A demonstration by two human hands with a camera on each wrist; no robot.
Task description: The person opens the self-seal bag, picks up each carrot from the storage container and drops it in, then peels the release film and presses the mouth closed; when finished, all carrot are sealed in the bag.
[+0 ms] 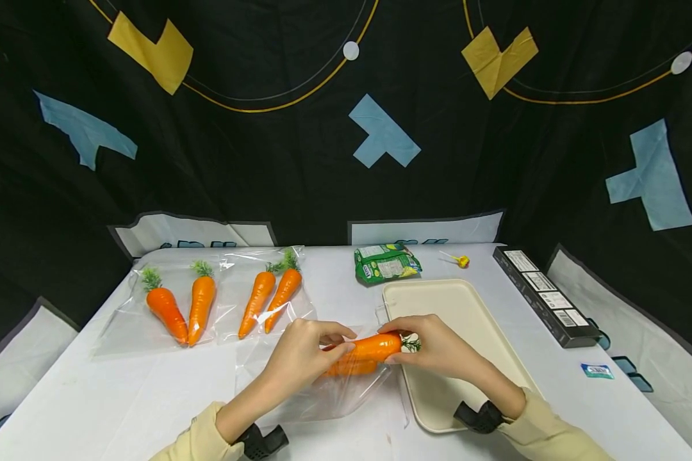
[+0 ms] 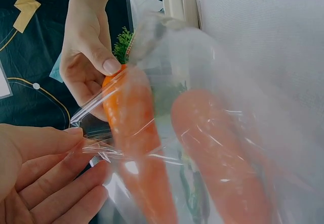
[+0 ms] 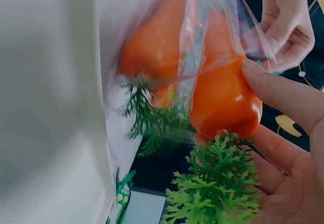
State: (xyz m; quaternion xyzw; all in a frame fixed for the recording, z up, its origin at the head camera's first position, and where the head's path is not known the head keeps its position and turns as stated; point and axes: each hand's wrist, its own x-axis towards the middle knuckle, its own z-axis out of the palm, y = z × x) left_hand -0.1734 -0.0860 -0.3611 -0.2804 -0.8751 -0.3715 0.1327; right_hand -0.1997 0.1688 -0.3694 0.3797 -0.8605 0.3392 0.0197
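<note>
1. The right hand (image 1: 438, 349) is gripping the upper carrot (image 1: 369, 347) by its thick end, thumb and fingers curled round it just below the green top (image 3: 217, 188), and is feeding its tip into the clear bag (image 1: 329, 390).
2. The left hand (image 1: 302, 355) is pinching the edge of the bag's mouth, holding the film up and open around the carrot.
3. A second carrot (image 1: 348, 368) is already lying inside the bag, just beside the one going in; the bag is resting on the white tabletop (image 1: 121, 397), touching the cream tray (image 1: 467, 307) at its left rim.
4. To do this well, in my judgement, the left hand should be keeping the mouth wide and taut so the film is not folding under the tip.
5. The carrot should be sliding in parallel to its neighbour, tip first, without snagging the leaves on the bag's edge.
6. Two filled bags of carrots (image 1: 207, 301) are lying well apart at the back left.
</note>
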